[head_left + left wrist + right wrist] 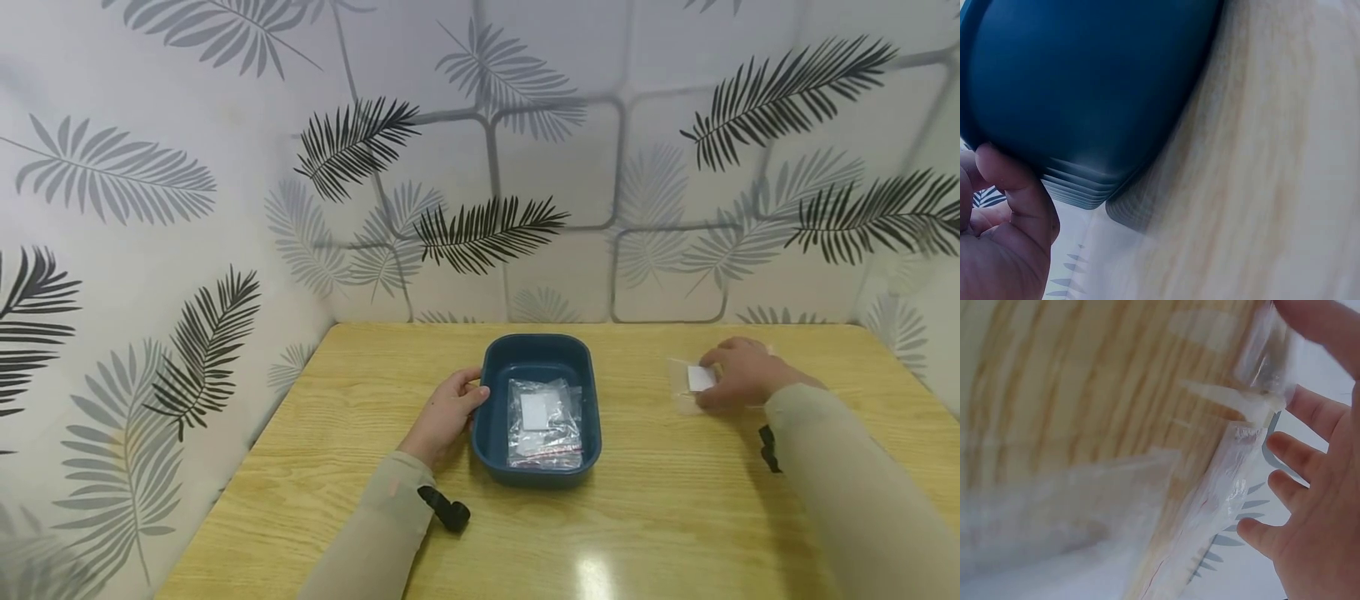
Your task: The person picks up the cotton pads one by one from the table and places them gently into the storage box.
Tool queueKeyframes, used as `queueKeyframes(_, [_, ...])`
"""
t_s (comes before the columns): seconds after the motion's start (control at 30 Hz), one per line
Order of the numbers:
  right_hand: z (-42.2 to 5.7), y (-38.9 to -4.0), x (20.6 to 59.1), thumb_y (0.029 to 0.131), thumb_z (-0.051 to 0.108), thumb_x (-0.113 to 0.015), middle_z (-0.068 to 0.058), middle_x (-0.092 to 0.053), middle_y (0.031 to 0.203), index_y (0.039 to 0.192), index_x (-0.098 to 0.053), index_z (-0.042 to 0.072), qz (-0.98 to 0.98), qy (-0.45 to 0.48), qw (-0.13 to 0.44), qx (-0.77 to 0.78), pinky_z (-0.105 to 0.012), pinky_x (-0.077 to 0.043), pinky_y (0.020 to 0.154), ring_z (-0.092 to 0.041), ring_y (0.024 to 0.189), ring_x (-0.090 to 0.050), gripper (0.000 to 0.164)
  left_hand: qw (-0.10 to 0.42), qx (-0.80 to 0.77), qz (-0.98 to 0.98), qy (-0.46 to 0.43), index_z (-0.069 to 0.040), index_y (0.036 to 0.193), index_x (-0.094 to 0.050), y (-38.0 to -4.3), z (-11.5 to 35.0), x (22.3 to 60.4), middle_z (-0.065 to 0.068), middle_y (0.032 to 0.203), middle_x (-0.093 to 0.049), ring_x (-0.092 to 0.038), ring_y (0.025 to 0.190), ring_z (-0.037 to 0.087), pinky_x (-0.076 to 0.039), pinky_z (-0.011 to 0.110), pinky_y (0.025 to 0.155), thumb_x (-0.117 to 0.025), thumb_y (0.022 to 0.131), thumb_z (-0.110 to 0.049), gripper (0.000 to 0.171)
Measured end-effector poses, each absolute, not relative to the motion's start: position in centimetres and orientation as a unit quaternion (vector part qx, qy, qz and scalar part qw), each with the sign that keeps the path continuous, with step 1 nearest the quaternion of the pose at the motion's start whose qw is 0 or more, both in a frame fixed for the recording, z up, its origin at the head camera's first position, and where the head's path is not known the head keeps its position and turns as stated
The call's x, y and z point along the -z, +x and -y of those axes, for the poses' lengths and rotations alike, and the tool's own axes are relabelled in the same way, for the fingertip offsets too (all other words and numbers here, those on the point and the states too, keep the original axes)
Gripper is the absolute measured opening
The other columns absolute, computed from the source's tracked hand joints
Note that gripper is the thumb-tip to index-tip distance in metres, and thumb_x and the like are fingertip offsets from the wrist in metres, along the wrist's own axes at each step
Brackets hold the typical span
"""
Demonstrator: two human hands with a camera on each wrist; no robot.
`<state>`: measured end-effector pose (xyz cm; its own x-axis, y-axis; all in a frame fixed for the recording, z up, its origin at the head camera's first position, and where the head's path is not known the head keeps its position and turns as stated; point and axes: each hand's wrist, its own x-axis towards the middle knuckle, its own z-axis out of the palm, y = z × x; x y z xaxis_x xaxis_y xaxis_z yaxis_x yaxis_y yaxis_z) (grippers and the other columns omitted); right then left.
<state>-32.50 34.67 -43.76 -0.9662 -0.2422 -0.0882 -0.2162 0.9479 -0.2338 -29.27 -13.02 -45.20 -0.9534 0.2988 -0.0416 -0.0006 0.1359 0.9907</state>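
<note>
In the head view, the left hand (446, 410) grips the near-left side of a dark blue, round-cornered rectangular bin (536, 478), its thumb at the rim. Inside the bin lie clear, crinkled plastic bags (567, 429) with a white rectangular insert (535, 411) showing. To the right, on the yellowish wood-grain counter (660, 517), the right hand (742, 373) touches another clear, flat plastic bag (679, 398), its fingers about a small white square (701, 378).

The left wrist view alone shows the bin's smooth, tapering outer wall and the stepped ridges low on it, with the fingers bent against its edge. The right wrist view shows what the head view hides: fingers spread apart, glossy, wrinkled film near thumb and forefinger, and a thin red line along the plastic. Whether they pinch the film, I cannot tell. Behind, the pale wall (555, 167) bears grey and black feathery leaves.
</note>
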Motion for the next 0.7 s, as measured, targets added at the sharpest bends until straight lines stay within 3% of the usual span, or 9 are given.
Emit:
queueKeyframes(0.17, [-34.69, -32.37, 43.69, 0.079, 0.053, -0.076, -0.038, -0.045, 0.138, 0.124, -0.069, 0.004, -0.985, -0.125, 0.052, 0.108, -0.076, -0.034, 0.095, -0.06, 0.125, -0.037, 0.067, 0.118, -0.648, -0.746, 0.1, -0.006, 0.15, -0.045, -29.34, 13.02, 45.25, 0.023, 0.116, -0.058, -0.056, 0.08, 0.022, -0.048, 0.029, 0.066, -0.054, 0.107, -0.018, 0.045])
queueKeyframes(0.43, [-35.25, -32.46, 43.98, 0.077, 0.049, -0.08, -0.04, -0.043, 0.14, 0.132, -0.065, 0.003, -0.985, -0.128, 0.056, 0.097, -0.077, -0.031, 0.097, -0.062, 0.126, -0.036, 0.073, 0.115, -0.649, -0.746, 0.094, -0.006, 0.149, -0.046, -29.43, 12.87, 45.08, 0.023, 0.114, -0.058, -0.054, 0.077, 0.021, -0.047, 0.029, 0.065, -0.054, 0.107, -0.018, 0.045])
queueKeyframes(0.7, [-35.25, -32.25, 43.96, 0.078, 0.048, -0.083, -0.037, -0.05, 0.131, 0.122, -0.07, -0.001, -0.98, -0.155, 0.046, 0.118, -0.074, -0.033, 0.098, -0.058, 0.119, -0.044, 0.067, 0.119, -0.651, -0.744, 0.089, -0.006, 0.149, -0.046, -29.44, 12.89, 45.18, 0.022, 0.114, -0.058, -0.054, 0.077, 0.021, -0.047, 0.028, 0.064, -0.054, 0.107, -0.017, 0.045])
